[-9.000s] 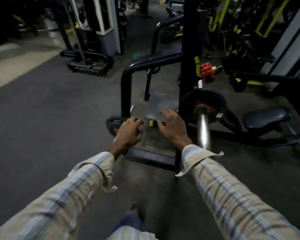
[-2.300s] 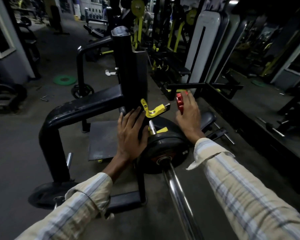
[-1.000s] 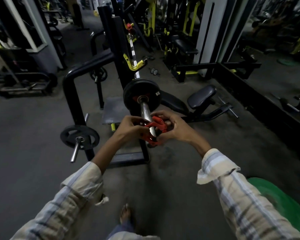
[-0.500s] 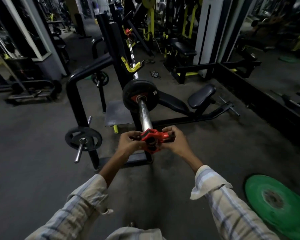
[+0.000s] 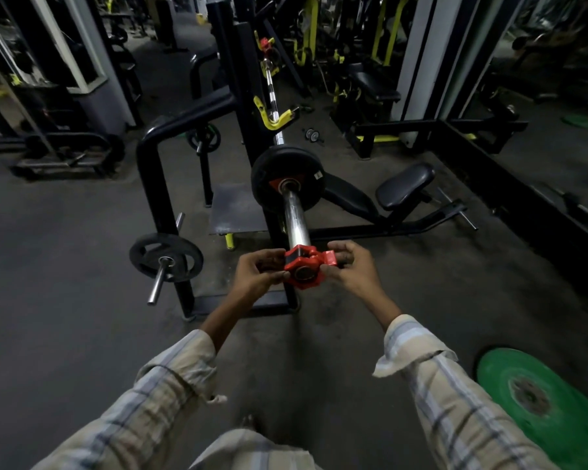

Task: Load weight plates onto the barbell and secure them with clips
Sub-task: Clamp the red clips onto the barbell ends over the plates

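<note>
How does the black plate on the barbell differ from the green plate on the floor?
The black plate stands upright, threaded on the barbell sleeve; the green plate lies flat on the floor, unloaded. The black one sits far along the sleeve from the red clip; the green one lies off to the person's right. Their colours differ. Both are round with a centre hole.
</note>
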